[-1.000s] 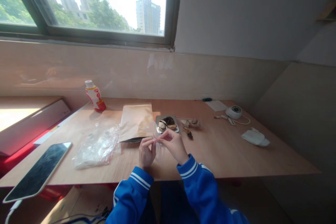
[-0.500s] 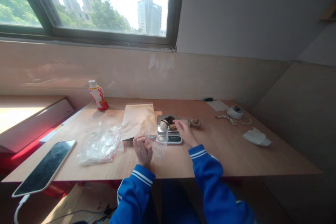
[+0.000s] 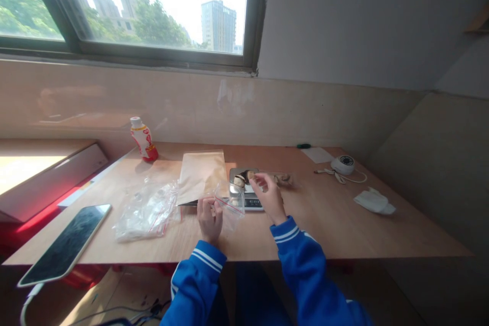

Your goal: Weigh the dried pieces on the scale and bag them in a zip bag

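My left hand (image 3: 209, 218) is closed on the rim of a small clear zip bag (image 3: 230, 202) with a red seal line, holding it open above the wooden table (image 3: 328, 219). My right hand (image 3: 267, 194) hovers just right of the bag's mouth, fingers pinched on a small piece I cannot make out, lifted over the small scale (image 3: 246, 189). The scale's metal pan holds pale and dark dried pieces (image 3: 240, 180). More such pieces (image 3: 281, 178) lie on the table right of the scale. A tan paper pouch (image 3: 201, 175) lies behind the bag.
A heap of clear zip bags (image 3: 147, 210) lies left of my hands. A phone (image 3: 65, 243) overhangs the front left edge. A small red-and-white bottle (image 3: 142, 138) stands at the back left. A white round device with cable (image 3: 343, 165) and a crumpled tissue (image 3: 373, 200) sit right.
Both hands were together at the bag's seal; then the right hand reached out to the scale pan. Now it has drawn back toward the bag with fingers pinched. The left hand keeps the bag.
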Motion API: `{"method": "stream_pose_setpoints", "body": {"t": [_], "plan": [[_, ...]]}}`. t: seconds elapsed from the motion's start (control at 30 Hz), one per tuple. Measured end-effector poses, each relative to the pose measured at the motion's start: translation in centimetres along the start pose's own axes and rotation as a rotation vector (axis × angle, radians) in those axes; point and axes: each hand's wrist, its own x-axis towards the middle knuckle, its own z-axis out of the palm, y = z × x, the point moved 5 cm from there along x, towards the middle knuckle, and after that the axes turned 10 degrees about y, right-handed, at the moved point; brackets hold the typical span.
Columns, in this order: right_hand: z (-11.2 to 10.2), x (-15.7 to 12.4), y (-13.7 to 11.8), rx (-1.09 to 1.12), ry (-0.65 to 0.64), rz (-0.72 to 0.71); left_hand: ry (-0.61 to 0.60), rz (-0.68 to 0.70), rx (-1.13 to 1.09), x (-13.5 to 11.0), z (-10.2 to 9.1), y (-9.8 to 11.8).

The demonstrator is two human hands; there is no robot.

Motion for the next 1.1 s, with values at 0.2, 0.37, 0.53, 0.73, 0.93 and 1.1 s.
{"method": "stream_pose_setpoints", "body": {"t": [0.2,0.37,0.53,0.73,0.93,1.1], "plan": [[1.1,-3.0,-3.6,0.176,-0.345,-0.028,0.072,-0.025,-0.044,-0.3,-0.3,-0.3],[2.2,-5.1,-2.7,0.238,-0.367,0.045,-0.110,-0.160,-0.247,0.3,0.1,1.5],[0.4,-4.4,-2.4,0.254,-0.238,0.107,-0.404,-0.915,-0.863,2.1,-0.2,1.7],[-2.0,-2.7,-3.7,0.309,-0.284,0.009,-0.417,-1.641,-1.179,-0.6,-0.5,0.0],[-1.5,-2.4,-5.1,0.247,-0.509,-0.199,-0.701,-1.428,-1.160,-3.8,1.6,1.9],[-0.6,0.1,-2.4,0.282,-0.308,-0.093,-0.636,-1.424,-1.145,-3.5,2.6,1.4]]}}
